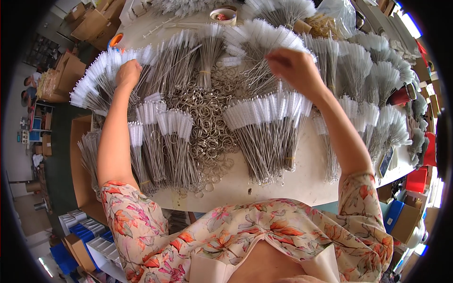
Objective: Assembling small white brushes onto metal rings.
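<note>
My left hand (129, 74) is closed among the upright white bristles of a pile of wire-handled cleaning brushes (96, 85) at the far left. Whatever its fingers hold is hidden. Over on the right, my right hand (287, 65) is smeared by motion above a fanned heap of brushes (264, 40), so its grip does not show. Between my arms lies a heap of metal split rings (212, 125), some spilling toward the near table edge. Brush bundles flank the rings: one to the left (177, 146) and a wide one to the right (269, 137).
More brush bundles (354, 63) crowd the table's right side. At the back stand a round tub (223, 16) and a clear plastic bag (337, 16). An orange ring-shaped thing (115, 40) sits at the left edge. A cardboard box (81, 165) stands beside the table (226, 191).
</note>
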`<state>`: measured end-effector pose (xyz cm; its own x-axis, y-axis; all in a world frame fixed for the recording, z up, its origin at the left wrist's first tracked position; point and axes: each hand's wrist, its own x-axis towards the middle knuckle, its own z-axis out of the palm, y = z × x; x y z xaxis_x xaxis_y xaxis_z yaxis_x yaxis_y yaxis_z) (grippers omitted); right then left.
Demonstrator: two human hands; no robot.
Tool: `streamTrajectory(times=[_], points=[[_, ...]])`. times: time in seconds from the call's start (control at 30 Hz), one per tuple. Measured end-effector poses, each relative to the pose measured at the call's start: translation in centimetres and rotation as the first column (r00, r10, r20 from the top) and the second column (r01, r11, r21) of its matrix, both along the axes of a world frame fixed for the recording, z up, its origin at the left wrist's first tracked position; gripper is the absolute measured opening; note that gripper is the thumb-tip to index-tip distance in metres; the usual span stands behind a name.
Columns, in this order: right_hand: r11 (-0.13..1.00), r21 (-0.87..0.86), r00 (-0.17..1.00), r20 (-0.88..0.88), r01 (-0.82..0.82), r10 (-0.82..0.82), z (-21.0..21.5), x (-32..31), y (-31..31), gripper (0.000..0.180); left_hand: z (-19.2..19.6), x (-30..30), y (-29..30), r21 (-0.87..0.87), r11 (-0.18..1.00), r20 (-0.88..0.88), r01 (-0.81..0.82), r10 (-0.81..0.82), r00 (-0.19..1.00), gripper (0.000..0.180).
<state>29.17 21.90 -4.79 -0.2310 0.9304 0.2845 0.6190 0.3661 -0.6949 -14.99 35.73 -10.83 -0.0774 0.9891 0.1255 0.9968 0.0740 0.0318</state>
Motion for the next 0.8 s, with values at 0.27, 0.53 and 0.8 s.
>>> streamTrajectory(times=[0.27, 0.53, 0.8], points=[[0.991, 0.087, 0.742, 0.657, 0.102, -0.134, -3.2, -2.8, 10.7, 0.022, 2.3, 8.5, -2.3, 0.28, 0.929, 0.47, 0.242, -0.352, 0.809, 0.025], [0.884, 0.236, 0.844, -0.469, 0.403, -0.259, -0.1, -3.0, 11.6, 0.027, -2.7, 6.6, -1.2, 0.077, 0.912, 0.501, 0.404, -0.386, 0.775, 0.012], [0.762, 0.415, 0.863, -0.331, 0.497, -0.382, 4.1, 17.9, 8.6, 0.02, 4.9, 9.5, -3.8, 0.156, 0.987, 0.98, 0.046, -0.161, 0.12, 0.018]])
